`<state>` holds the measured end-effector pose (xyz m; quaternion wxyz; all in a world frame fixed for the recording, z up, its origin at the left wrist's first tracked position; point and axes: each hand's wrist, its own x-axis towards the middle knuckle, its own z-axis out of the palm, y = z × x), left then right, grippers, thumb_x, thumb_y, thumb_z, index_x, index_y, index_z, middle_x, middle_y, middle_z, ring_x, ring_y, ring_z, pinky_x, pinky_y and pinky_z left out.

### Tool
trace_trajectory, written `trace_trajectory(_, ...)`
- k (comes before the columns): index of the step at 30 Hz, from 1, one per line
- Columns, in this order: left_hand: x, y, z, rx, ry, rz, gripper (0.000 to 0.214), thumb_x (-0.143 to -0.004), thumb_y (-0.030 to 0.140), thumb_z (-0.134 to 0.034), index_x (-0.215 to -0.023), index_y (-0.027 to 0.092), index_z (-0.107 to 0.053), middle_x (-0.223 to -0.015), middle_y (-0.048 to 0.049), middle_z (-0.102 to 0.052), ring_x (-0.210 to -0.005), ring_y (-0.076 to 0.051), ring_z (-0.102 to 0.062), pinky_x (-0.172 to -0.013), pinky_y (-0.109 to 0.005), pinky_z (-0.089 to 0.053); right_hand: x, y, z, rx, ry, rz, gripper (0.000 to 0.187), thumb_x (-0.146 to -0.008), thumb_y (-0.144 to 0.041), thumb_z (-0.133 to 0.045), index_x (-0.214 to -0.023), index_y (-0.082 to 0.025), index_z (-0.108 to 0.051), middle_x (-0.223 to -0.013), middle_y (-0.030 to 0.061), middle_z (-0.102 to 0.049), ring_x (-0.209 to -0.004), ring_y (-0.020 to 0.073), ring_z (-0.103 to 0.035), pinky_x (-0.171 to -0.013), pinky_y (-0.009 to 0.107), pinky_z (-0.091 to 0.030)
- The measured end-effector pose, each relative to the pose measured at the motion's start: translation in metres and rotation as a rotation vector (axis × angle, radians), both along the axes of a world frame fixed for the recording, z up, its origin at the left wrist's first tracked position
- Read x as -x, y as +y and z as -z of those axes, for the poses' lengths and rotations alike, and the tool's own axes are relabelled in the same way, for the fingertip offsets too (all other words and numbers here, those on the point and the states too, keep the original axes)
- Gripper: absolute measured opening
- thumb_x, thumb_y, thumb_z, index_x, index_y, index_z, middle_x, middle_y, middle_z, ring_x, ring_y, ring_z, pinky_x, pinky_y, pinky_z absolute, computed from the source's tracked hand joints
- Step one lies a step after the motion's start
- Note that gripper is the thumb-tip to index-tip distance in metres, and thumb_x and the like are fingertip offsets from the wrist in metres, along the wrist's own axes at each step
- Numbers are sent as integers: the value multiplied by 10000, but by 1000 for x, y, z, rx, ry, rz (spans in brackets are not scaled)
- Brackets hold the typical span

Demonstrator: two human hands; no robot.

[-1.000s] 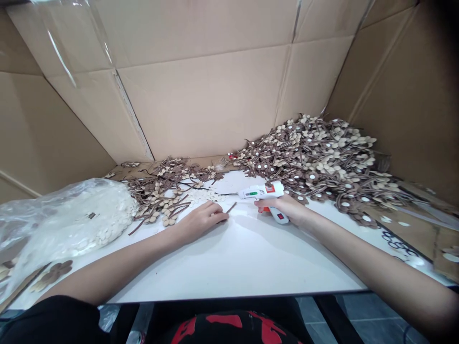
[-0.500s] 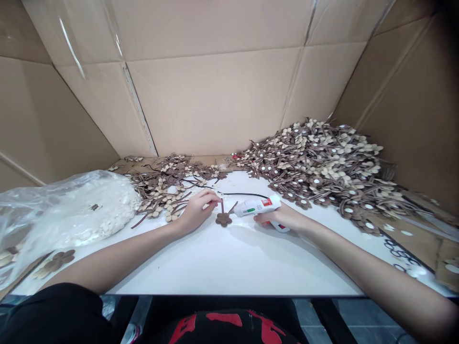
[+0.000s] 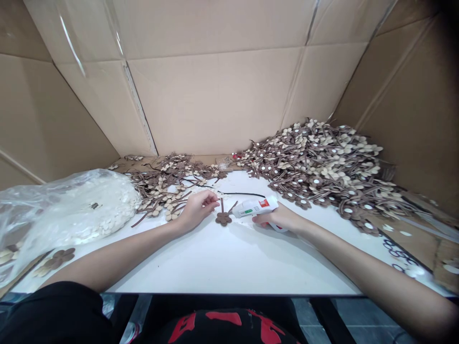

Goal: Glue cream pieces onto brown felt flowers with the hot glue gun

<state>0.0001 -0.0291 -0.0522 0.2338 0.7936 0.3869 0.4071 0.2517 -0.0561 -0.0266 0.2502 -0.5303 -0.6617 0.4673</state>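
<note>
Brown felt or thin wood, the flower piece (image 3: 224, 219) lies flat on the white tabletop (image 3: 229, 258), between the two hands and touching neither, with its stem running away from the person toward the far side, so the long axis points near to far. The left hand (image 3: 196, 210) rests just left of it, fingers curled loosely and the fingertips (image 3: 214, 204) close to the stem's far end; whether they pinch anything small cannot be told. The right hand (image 3: 278, 219) is clenched around the grip of a white glue gun (image 3: 255, 207), whose nozzle points left and ends just beside the flower's right edge. Both hands are near the piece, the nozzle a little nearer than the left fingers. A black cord (image 3: 244, 194) trails from the far side toward the gun.

Left of the left hand, a small pile of flower parts (image 3: 165, 186) lies close to the knuckles, and further left sits a clear plastic bag of pale discs (image 3: 79, 210). A larger heap of finished flowers (image 3: 322, 162) fills the far right. Cardboard walls (image 3: 215, 95) close off the far side. Open white surface runs from the piece toward the near edge
</note>
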Motion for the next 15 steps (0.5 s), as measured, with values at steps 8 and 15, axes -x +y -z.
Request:
trace_trajectory(8, -1, -3, -6, -39, 49, -9, 174, -830, 317, -525, -814, 155, -585, -705, -4, -581, -582, -90, -494, -548, -193, -394, 1, 0, 0, -3, 11, -9, 90, -557, -215, -588, -527, -169, -517, -483, -32, -515, -476, 110, -441, -459, 230, -325)
trace_trajectory(15, -2, -4, -7, 22, 20, 33, 191, -849, 324, -489, -812, 153, -568, -692, 2, -576, -526, -79, -505, -509, -185, -401, 1, 0, 0, -15, 22, -33, 71, -551, -196, -582, -521, -175, -521, -490, -33, -523, -491, 115, -451, -475, 229, -342)
